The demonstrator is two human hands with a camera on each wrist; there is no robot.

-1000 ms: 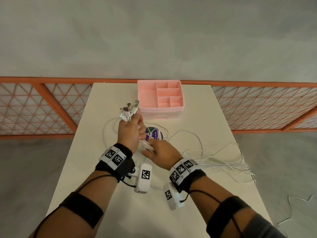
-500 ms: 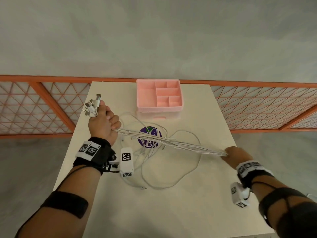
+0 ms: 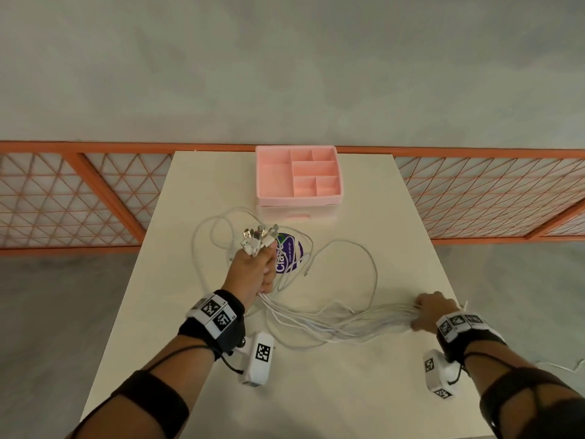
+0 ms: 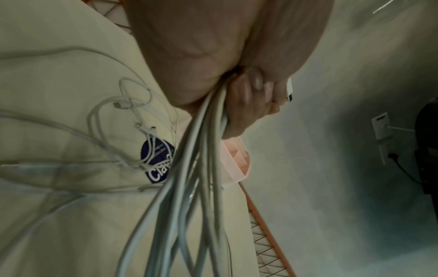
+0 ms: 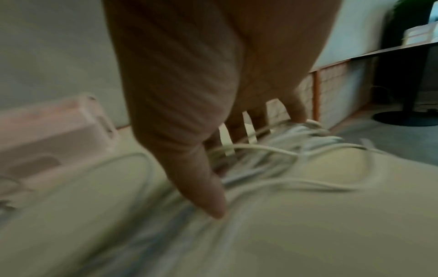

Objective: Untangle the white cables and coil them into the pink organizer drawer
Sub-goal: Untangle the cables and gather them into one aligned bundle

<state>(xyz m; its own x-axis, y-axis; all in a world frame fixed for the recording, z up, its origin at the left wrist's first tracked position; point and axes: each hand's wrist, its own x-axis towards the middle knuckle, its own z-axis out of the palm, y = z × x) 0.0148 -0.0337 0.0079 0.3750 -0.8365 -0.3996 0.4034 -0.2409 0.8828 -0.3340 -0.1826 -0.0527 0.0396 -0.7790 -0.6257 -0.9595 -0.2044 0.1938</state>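
Several white cables [image 3: 332, 324] run slack across the table between my hands. My left hand [image 3: 256, 267] grips the bunch near one end, with the plugs [image 3: 259, 237] sticking up out of the fist; in the left wrist view its curled fingers [image 4: 249, 97] wrap the cables [image 4: 201, 168]. My right hand [image 3: 424, 315] is low at the table's right edge. Its fingers [image 5: 296, 114] are spread and fairly straight, tips down on the cables [image 5: 260, 155]. The pink organizer [image 3: 262, 172] stands at the far middle, its drawer front [image 3: 297, 213] pushed in.
Loose cable loops [image 3: 373, 264] lie over a purple round sticker [image 3: 289, 253] in front of the organizer. The cream table [image 3: 316, 391] ends just right of my right hand. An orange mesh railing [image 3: 95, 191] runs behind the table, with grey floor beyond.
The taut bundle has gone slack. My left hand swung from the far left back toward the middle. My right hand dropped onto the table and loosened its grip on the cables.
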